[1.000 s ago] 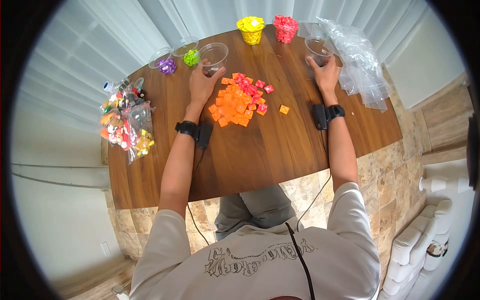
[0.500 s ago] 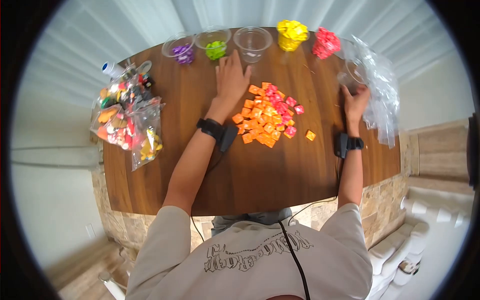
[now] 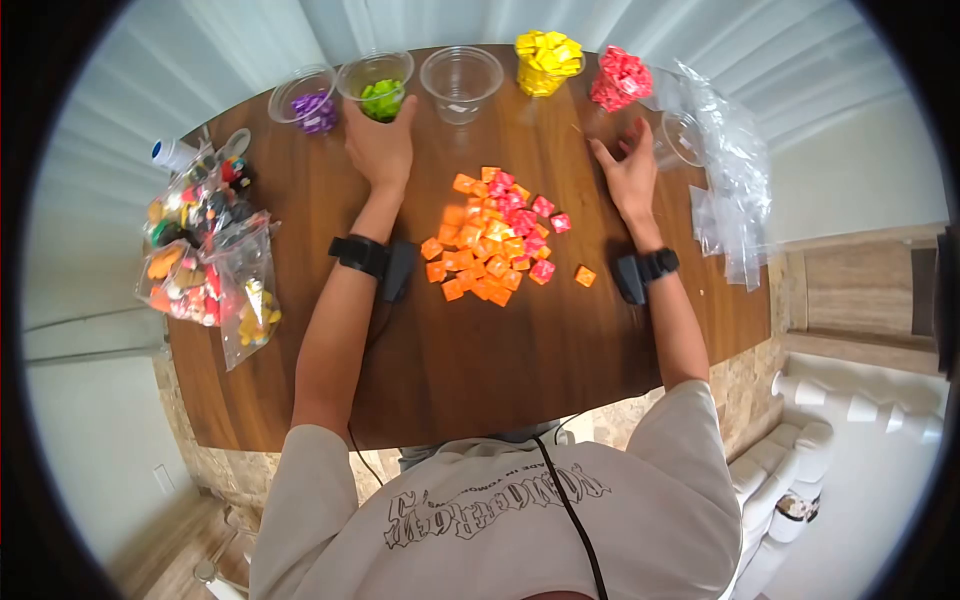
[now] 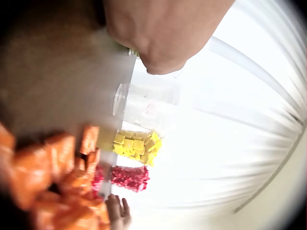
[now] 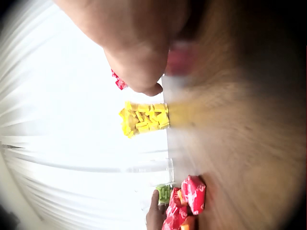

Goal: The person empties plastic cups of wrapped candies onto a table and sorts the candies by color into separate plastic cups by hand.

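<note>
My left hand grips a clear plastic cup holding green wrapped candies, thumb on its right side and fingers on its left. In the right wrist view, the fingers of that hand show beside the green candies. My right hand holds nothing, its fingers spread above the table below the cup of red candies. Just right of it stands an empty clear cup. Another empty cup is between the green and yellow ones. Orange candies mixed with red ones lie in a loose pile between my arms.
A cup of purple candies stands at the back left, and one of yellow candies at the back. Bags of small toy figures lie along the left edge. Clear plastic bags cover the right edge. A white curtain hangs behind.
My left hand has let go of the empty cup, now in the row, and moved left to the green candies' cup. My right hand has released the other empty cup and drawn left.
</note>
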`<act>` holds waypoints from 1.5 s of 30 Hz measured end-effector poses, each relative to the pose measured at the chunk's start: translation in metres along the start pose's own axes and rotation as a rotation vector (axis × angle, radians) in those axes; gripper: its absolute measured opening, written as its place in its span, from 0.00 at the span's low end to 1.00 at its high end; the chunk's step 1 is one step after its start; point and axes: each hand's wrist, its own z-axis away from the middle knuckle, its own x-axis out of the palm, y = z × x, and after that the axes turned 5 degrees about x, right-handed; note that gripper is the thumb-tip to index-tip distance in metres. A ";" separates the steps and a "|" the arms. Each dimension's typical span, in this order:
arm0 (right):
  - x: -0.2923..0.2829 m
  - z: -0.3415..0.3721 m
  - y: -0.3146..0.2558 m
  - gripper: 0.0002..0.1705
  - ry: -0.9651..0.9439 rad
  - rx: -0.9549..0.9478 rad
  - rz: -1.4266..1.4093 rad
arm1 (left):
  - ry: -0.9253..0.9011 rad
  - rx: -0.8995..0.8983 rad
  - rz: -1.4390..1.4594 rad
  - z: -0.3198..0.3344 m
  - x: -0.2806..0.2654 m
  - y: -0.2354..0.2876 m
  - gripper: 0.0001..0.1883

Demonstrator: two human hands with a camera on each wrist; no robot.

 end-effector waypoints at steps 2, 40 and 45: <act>0.011 -0.015 0.001 0.57 0.104 0.045 0.033 | 0.062 -0.120 -0.077 -0.001 0.003 0.009 0.37; -0.039 0.065 -0.011 0.50 -0.091 -0.128 -0.224 | -0.475 0.820 -0.589 0.083 -0.136 0.081 0.43; -0.042 0.073 -0.021 0.49 -0.072 -0.295 -0.164 | -0.377 0.457 -0.312 0.091 -0.143 0.016 0.45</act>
